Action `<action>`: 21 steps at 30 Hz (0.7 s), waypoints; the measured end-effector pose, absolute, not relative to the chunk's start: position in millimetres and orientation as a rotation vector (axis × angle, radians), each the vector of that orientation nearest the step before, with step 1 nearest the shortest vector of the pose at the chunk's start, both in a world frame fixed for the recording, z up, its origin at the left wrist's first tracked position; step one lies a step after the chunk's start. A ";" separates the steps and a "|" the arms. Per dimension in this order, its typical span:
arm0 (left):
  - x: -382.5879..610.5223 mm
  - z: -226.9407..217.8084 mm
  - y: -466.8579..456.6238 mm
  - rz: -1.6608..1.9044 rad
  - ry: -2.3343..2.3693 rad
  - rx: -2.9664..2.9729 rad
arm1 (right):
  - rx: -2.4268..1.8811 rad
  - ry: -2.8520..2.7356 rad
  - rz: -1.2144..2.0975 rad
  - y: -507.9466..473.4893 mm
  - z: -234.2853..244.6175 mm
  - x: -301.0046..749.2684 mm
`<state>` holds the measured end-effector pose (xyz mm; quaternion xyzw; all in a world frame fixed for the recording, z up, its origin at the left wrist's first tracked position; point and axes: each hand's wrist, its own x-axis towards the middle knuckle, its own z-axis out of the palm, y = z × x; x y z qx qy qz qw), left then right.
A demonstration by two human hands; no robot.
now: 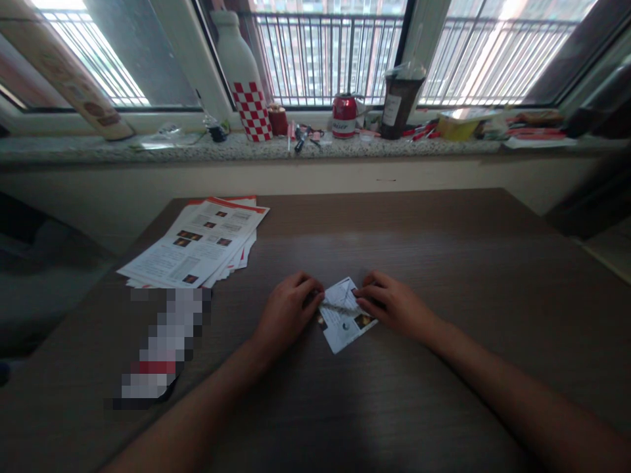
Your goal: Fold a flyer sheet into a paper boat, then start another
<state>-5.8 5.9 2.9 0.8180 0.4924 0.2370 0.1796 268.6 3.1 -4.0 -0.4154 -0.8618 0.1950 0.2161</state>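
A small folded sheet of printed paper lies on the brown table between my hands, with text, dark pictures and crease lines on it. My left hand has its thumb and fingertips closed on the paper's left corner. On the opposite side, my right hand pinches the right edge with bent fingers. Both forearms rest low over the table.
A stack of printed sheets lies at the table's back left. In front of it is a pixelated object. On the granite windowsill stand a checkered bottle, a red can and a dark cup.
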 end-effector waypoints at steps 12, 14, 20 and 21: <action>2.8 7.4 -6.7 0.647 1.295 2.416 | -1.134 -2.376 0.533 -0.3 -4.9 264.5; 4.4 7.5 -6.2 0.642 1.310 2.405 | -1.129 -2.362 0.531 -0.3 -5.9 264.1; 4.3 6.5 -2.6 0.645 1.289 2.376 | -1.115 -2.228 0.579 5.6 -7.7 266.2; 4.2 6.5 -2.3 0.637 1.272 2.376 | -1.124 -2.201 0.568 7.0 -7.7 266.7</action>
